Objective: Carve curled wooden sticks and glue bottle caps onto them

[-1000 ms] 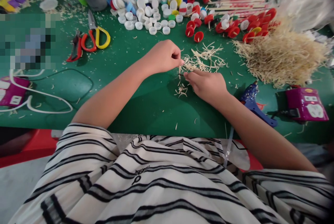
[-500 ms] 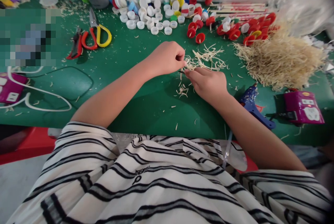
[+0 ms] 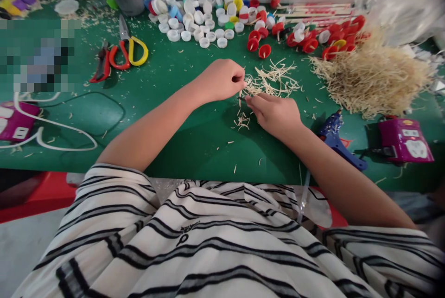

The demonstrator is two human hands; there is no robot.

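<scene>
Over the green table, my left hand is closed in a pinch; whatever lies between its fingertips is too small to make out. Just to its right, my right hand is closed on a small dark tool, whose tip points left below my left fingertips. Pale thin strips lie loosely behind both hands. Shorter scraps are scattered on the table in front of the fingertips.
Bottle caps and red caps on sticks line the back. Scissors and red pliers lie left. A fibre heap, a blue glue gun and a purple box are right.
The view has shifted slightly. My hands stay close together in nearly the same pose, with the dark tool's tip a little lower and more of it showing.
</scene>
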